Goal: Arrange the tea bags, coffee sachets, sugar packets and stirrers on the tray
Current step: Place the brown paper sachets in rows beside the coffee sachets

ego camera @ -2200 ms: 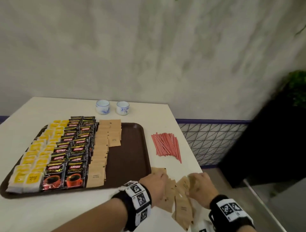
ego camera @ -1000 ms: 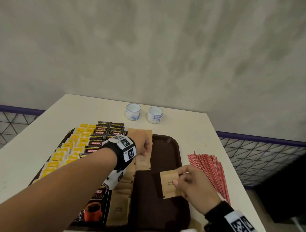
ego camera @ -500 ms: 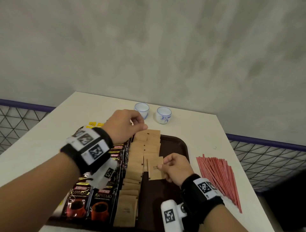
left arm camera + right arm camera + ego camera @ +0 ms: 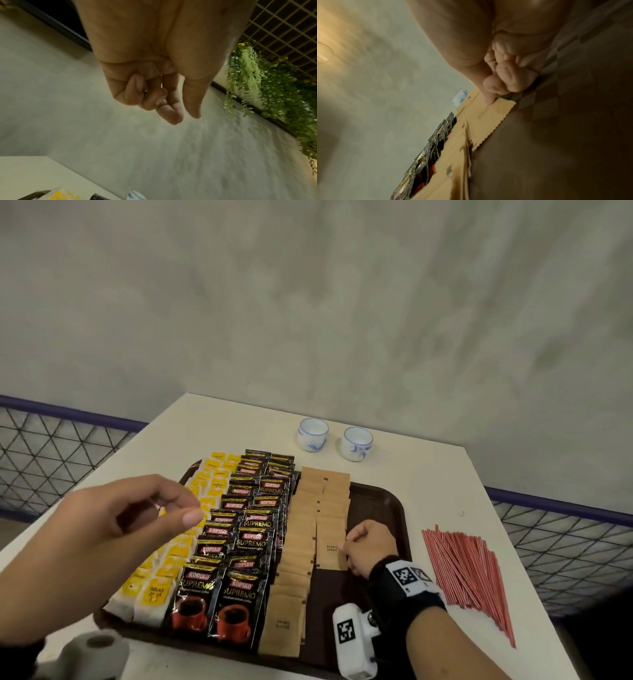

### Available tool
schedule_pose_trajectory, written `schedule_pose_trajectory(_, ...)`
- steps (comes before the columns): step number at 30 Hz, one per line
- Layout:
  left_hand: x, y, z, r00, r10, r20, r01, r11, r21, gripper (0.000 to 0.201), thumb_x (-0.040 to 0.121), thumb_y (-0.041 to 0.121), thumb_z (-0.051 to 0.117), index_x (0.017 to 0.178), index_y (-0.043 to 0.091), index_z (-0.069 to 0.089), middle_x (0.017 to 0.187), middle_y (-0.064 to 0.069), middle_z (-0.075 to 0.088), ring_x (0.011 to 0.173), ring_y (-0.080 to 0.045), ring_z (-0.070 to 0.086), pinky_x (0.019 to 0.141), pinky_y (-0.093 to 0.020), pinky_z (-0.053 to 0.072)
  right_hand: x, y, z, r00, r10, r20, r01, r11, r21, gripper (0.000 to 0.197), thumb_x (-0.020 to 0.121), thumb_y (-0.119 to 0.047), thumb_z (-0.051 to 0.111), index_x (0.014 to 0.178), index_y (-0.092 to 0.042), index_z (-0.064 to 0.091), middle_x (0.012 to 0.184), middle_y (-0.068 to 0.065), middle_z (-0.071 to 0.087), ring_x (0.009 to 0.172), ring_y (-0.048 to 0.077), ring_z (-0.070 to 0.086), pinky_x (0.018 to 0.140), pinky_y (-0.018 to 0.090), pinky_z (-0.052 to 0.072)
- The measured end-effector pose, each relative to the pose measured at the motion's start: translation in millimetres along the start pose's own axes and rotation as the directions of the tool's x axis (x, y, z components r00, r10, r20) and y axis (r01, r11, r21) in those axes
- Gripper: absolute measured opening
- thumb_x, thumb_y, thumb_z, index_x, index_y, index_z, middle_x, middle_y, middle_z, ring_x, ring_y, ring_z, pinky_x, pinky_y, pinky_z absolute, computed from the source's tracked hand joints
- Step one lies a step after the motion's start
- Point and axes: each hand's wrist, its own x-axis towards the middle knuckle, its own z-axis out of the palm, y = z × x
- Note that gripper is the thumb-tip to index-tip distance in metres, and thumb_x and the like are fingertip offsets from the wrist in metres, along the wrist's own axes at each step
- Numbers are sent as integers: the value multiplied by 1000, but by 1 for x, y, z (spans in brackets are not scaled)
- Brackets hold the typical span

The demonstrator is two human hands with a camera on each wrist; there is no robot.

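A brown tray (image 4: 383,501) holds rows of yellow tea bags (image 4: 178,553), black coffee sachets (image 4: 253,542) and brown sugar packets (image 4: 301,525). My right hand (image 4: 346,547) pinches the right edge of one sugar packet (image 4: 329,549) that lies at the near end of the second sugar column. In the right wrist view the right hand (image 4: 493,100) has its thumb on top of this packet (image 4: 489,119). My left hand (image 4: 185,508) hovers above the tea bags, loosely curled and holding nothing; the left wrist view confirms that the left hand (image 4: 187,116) is empty. Red stirrers (image 4: 469,573) lie on the table, right of the tray.
Two small white-and-blue cups (image 4: 312,434) (image 4: 357,443) stand behind the tray on the white table (image 4: 445,481). The tray's right part is bare brown surface. A mesh railing runs past the table on both sides, with a grey wall behind.
My left hand has let go at the far end of the sugar rows and pulled back left and up. My right hand has lowered its packet onto the second sugar column.
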Motion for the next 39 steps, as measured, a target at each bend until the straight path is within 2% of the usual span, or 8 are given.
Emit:
schedule_pose_trajectory(7,-35,13,13,1000,-18,18,20,990,-137,26,73,52,72,86,29,71,46,0,36,50,-29,35,41,-36,30,-15,-4,-13,999,-50,12,50,999,21,17,79,-16,70,72,-21,55,76,4,67,68,24,65,72,38,59)
schedule_pose_trajectory(11,-55,34,49,971,45,236,-17,993,-120,13,71,42,71,82,36,69,64,9,64,55,-14,50,52,-31,44,-55,0,-77,977,-212,-12,212,977,12,19,81,-25,73,77,-22,55,76,1,61,68,23,59,69,34,51)
schedule_pose_trajectory(16,-77,75,114,727,188,660,-185,980,-75,15,81,52,63,93,45,59,91,24,59,81,2,55,67,-10,44,-151,72,-184,981,-195,1,193,967,-167,28,70,-38,81,85,-30,60,79,0,66,64,10,59,66,32,50)
schedule_pose_trajectory(20,-83,98,176,604,294,741,-358,931,-78,27,88,46,56,112,36,53,99,21,48,86,7,42,82,-15,37,-216,138,-211,994,109,-10,-106,937,-332,99,10,-93,58,90,-35,57,87,2,65,53,7,53,56,16,44)
schedule_pose_trajectory(22,-83,107,209,555,328,765,-439,896,-66,34,87,40,56,119,29,50,111,13,49,100,-4,44,91,-25,40,-232,156,-202,985,163,59,-130,919,-372,111,3,-97,50,98,-38,53,97,-3,61,57,4,53,63,16,45)
schedule_pose_trajectory(27,-87,134,260,483,315,817,-629,774,74,49,76,31,71,116,11,52,115,-8,51,102,-28,54,86,-44,51,-236,159,-156,989,103,102,-50,903,-426,70,59,-42,86,115,-32,47,103,-16,42,93,6,49,80,17,41)
schedule_pose_trajectory(32,-93,136,271,542,245,804,-578,803,145,58,71,36,77,116,16,46,113,-6,47,100,-27,50,83,-43,51,-235,162,-143,993,62,99,-15,908,-418,39,66,-26,79,80,-30,43,95,-10,48,81,6,50,66,16,41)
schedule_pose_trajectory(39,-96,129,235,615,278,738,-404,915,-8,21,90,18,56,111,15,54,112,-8,56,100,-27,58,86,-39,50,-230,180,-143,996,71,49,-58,974,-220,21,84,-9,62,89,-30,59,87,5,68,82,25,65,71,23,48)
